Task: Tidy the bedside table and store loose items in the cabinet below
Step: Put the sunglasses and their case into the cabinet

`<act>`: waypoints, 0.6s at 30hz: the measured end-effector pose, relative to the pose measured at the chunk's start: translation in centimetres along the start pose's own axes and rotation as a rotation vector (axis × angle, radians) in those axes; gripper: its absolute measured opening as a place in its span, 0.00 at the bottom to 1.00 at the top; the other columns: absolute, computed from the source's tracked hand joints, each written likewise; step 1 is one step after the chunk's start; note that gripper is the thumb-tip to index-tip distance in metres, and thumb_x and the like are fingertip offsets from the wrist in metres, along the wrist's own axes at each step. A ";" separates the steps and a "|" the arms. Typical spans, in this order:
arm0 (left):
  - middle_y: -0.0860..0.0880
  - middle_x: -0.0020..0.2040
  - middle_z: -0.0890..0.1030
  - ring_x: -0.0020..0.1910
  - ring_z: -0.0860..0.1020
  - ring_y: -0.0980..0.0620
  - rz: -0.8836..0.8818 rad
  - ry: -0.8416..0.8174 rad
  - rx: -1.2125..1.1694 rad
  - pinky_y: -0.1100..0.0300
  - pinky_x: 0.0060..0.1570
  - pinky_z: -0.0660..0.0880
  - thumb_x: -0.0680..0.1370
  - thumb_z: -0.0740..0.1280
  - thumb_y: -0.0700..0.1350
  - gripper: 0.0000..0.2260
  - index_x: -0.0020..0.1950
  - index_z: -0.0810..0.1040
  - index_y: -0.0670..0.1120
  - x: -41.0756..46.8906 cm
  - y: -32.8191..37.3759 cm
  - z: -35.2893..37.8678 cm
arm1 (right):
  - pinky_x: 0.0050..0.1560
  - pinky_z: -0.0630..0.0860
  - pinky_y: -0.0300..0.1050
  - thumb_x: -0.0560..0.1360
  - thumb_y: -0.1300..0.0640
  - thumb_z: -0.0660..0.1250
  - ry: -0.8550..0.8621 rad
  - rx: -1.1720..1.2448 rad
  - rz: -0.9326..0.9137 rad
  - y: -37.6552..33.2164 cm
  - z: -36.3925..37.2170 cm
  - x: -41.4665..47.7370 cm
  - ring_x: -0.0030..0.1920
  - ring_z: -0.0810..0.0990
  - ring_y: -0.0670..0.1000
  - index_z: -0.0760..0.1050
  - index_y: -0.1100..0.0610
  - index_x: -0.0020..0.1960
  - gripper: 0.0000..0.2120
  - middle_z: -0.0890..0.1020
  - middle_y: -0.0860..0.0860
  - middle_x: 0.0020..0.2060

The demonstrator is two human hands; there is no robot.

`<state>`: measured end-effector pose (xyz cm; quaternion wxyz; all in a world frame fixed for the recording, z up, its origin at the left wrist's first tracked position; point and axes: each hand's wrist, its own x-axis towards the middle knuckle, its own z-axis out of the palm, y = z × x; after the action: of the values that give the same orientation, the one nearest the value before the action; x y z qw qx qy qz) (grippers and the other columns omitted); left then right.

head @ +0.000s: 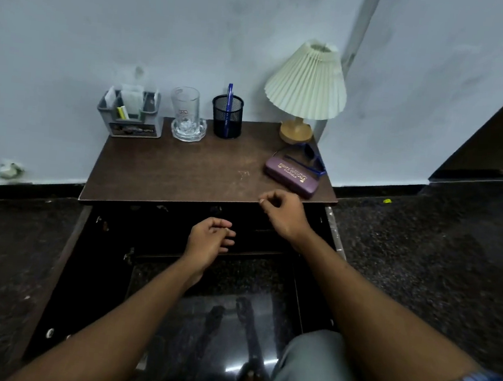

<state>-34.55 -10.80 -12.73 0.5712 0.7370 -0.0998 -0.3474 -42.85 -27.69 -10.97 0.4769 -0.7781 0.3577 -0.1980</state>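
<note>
The brown bedside table (184,171) stands against the pale wall. At its back edge sit a grey organiser (131,117) with papers, a glass mug (186,116) in a glass dish, a black mesh pen cup (227,117) with a blue pen, and a pleated lamp (308,85). Blue sunglasses (310,159) lie on a purple case (291,177) at the right front. My right hand (282,211) hovers at the front edge, fingers loosely curled, holding nothing. My left hand (208,241) hangs lower before the dark open cabinet (160,230), fingers half curled and empty.
Both cabinet doors (60,279) swing outward to left and right. Dark speckled floor surrounds the table. My knee (312,374) in grey trousers is at the bottom right. A dark door frame (495,137) rises at the far right.
</note>
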 end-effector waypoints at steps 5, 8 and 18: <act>0.41 0.47 0.84 0.41 0.82 0.49 0.011 0.012 -0.010 0.59 0.40 0.77 0.81 0.61 0.36 0.07 0.54 0.78 0.42 0.9 0.0 -0.2 | 0.48 0.75 0.34 0.77 0.57 0.72 0.139 -0.117 -0.025 -1.2 -5.7 3.2 0.45 0.82 0.44 0.84 0.56 0.49 0.04 0.85 0.47 0.44; 0.42 0.45 0.84 0.40 0.82 0.49 0.019 -0.012 -0.025 0.58 0.39 0.77 0.82 0.61 0.36 0.07 0.51 0.79 0.44 1.5 -0.2 0.3 | 0.52 0.79 0.42 0.76 0.56 0.72 0.205 -0.209 -0.045 -1.2 -8.5 5.7 0.45 0.83 0.46 0.84 0.54 0.48 0.03 0.86 0.48 0.44; 0.44 0.40 0.84 0.35 0.80 0.51 0.027 -0.053 -0.058 0.61 0.35 0.75 0.82 0.61 0.36 0.08 0.48 0.79 0.43 2.6 -0.3 0.8 | 0.56 0.76 0.48 0.77 0.51 0.70 0.157 -0.536 0.033 1.2 -10.7 11.4 0.57 0.80 0.58 0.84 0.56 0.55 0.12 0.81 0.57 0.57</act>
<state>-33.21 -12.77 -14.12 0.5940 0.7094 -0.1149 -0.3615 -42.66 -42.89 -7.39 0.2280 -0.8529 0.4458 -0.1480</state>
